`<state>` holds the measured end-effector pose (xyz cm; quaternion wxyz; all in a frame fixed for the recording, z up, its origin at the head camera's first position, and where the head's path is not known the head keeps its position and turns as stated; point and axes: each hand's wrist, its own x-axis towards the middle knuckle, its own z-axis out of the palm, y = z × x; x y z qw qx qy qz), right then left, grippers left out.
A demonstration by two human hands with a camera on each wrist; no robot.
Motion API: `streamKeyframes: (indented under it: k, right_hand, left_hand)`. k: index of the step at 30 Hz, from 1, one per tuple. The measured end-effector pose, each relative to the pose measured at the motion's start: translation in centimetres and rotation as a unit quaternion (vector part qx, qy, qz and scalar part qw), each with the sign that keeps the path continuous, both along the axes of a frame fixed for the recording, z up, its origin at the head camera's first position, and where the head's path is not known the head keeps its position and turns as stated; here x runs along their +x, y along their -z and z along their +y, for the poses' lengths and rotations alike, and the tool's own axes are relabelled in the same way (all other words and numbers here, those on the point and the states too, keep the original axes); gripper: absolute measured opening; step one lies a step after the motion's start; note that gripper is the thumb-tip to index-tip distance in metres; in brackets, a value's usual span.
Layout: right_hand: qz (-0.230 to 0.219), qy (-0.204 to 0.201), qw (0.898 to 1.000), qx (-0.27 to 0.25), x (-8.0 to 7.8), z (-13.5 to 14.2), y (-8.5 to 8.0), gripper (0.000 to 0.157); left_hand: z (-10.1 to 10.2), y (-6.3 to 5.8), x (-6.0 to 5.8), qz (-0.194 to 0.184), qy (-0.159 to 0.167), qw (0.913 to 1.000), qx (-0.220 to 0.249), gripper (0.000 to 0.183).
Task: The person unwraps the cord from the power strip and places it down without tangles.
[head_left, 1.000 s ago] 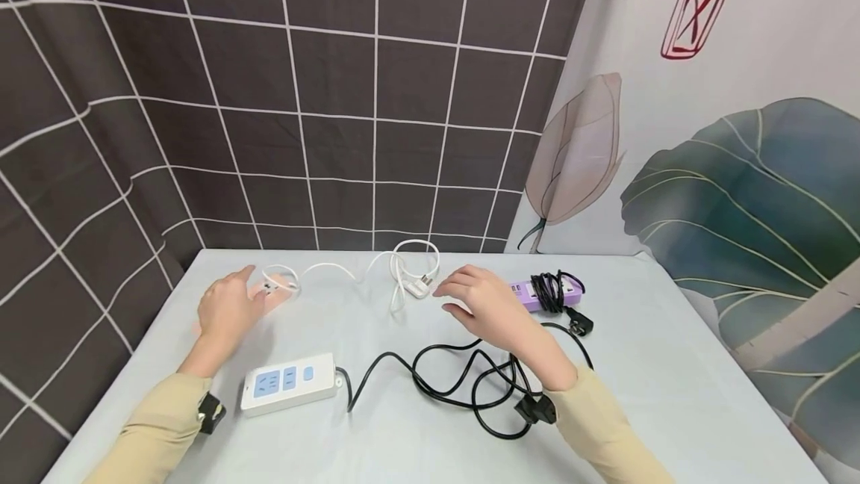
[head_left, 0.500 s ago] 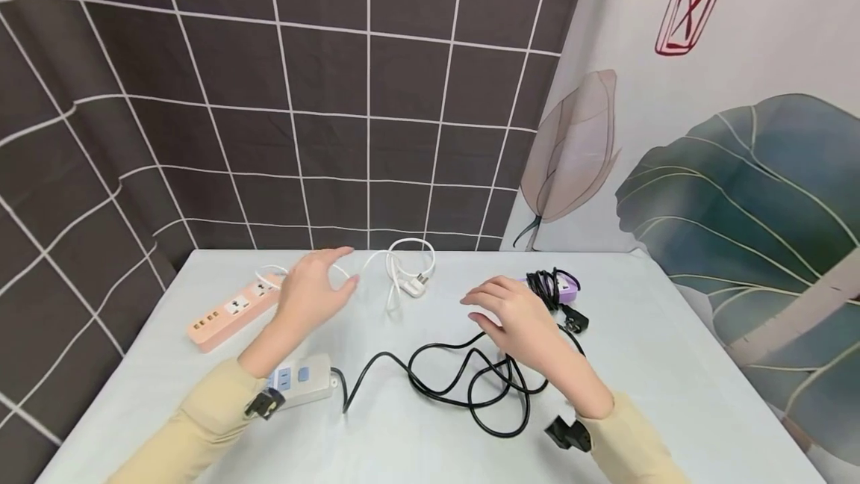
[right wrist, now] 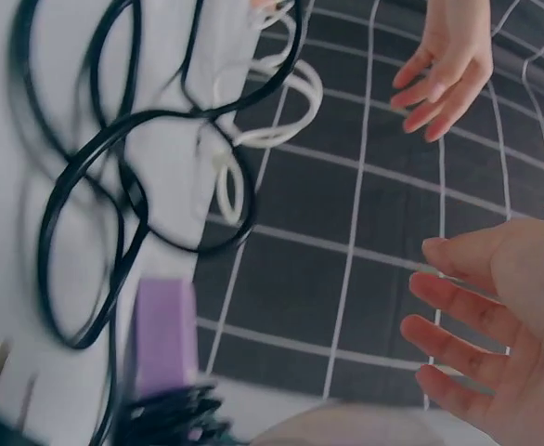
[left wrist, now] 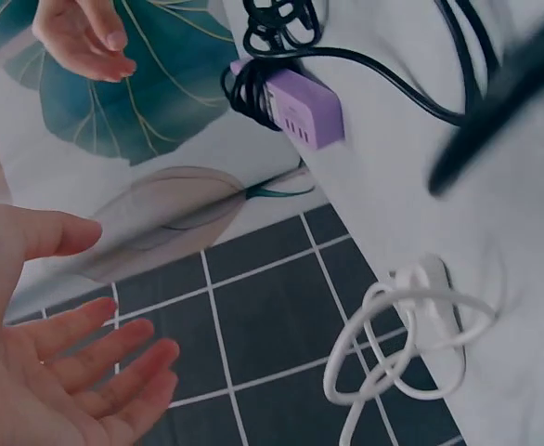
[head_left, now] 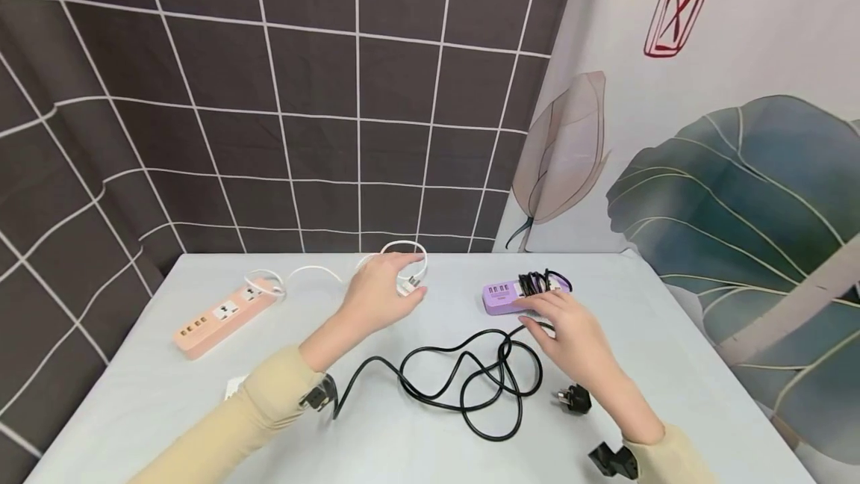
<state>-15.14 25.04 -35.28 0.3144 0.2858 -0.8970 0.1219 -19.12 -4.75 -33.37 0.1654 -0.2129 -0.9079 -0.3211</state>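
In the head view my left hand (head_left: 378,296) hovers by the white plug (head_left: 409,285) and its coiled white cable, partly covering them. Its fingers look relaxed and apart in the left wrist view, with nothing held. My right hand (head_left: 571,334) is above the near right side of the purple power strip (head_left: 499,300), fingers loosely bent and holding nothing. Black cord is wound round that strip's far end. A peach power strip (head_left: 225,312), with a white cable leading from it, lies at the left. My left sleeve hides most of a white power strip (head_left: 234,385).
A long black cable (head_left: 463,407) lies in loose loops across the middle of the table. Its black plug (head_left: 575,399) rests below my right hand. Dark gridded cloth (head_left: 316,133) hangs behind the table, with a leaf-patterned cloth (head_left: 732,193) on the right.
My left hand has moved right from the peach power strip to the white plug. My right hand has shifted right and nearer, uncovering more of the purple strip.
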Motion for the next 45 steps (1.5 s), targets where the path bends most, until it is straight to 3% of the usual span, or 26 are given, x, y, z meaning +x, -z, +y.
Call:
streamKeyframes:
  k: [5, 12, 18, 23, 30, 35, 36, 39, 42, 43, 45]
  right_hand:
    - [-0.027, 0.038, 0.999, -0.021, -0.1, 2.4, 0.2, 0.028]
    - [-0.073, 0.077, 0.993, -0.061, -0.9, 5.2, 0.3, 0.026]
    - [-0.165, 0.1, 0.971, -0.139, -2.2, 7.5, 0.1, 0.027]
    - [-0.209, 0.105, 0.954, -0.187, -3.6, 9.1, 0.0, 0.032]
    - [-0.257, 0.138, 0.934, -0.206, -5.7, 10.3, -0.2, 0.046]
    - [-0.298, 0.134, 0.917, -0.228, -7.6, 11.0, 0.1, 0.054]
    - [-0.306, 0.132, 0.914, -0.231, -7.9, 11.1, 0.2, 0.055]
    - [-0.326, 0.13, 0.907, -0.233, -8.9, 11.5, 0.4, 0.055]
    - [-0.342, 0.126, 0.901, -0.235, -9.9, 11.8, 0.5, 0.053]
    - [-0.349, 0.123, 0.899, -0.236, -10.2, 11.8, 0.6, 0.052]
    - [-0.363, 0.114, 0.894, -0.238, -10.8, 12.0, 0.8, 0.048]
  left_hand:
    - [2.1, -0.2, -0.7, -0.014, 0.027, 0.9995, 0.009, 0.047]
    - [4.8, -0.7, -2.3, -0.04, 0.062, 0.9972, -0.013, 0.047]
    - [6.9, -0.2, -4.3, -0.057, 0.073, 0.9949, -0.04, 0.049]
    - [8.7, 0.3, -5.8, -0.086, 0.078, 0.992, -0.051, 0.051]
    - [10.8, 1.0, -7.3, -0.125, 0.088, 0.9846, -0.084, 0.057]
    - [12.1, 1.7, -8.7, -0.162, 0.092, 0.9781, -0.093, 0.059]
    - [12.5, 2.4, -9.4, -0.156, 0.093, 0.979, -0.094, 0.06]
    - [13.4, 2.8, -10.2, -0.166, 0.088, 0.9762, -0.109, 0.061]
    - [14.3, 3.2, -10.6, -0.17, 0.087, 0.9744, -0.118, 0.061]
    - [14.5, 2.8, -10.2, -0.183, 0.086, 0.9716, -0.123, 0.06]
    - [14.9, 3.1, -10.2, -0.187, 0.088, 0.9702, -0.127, 0.06]
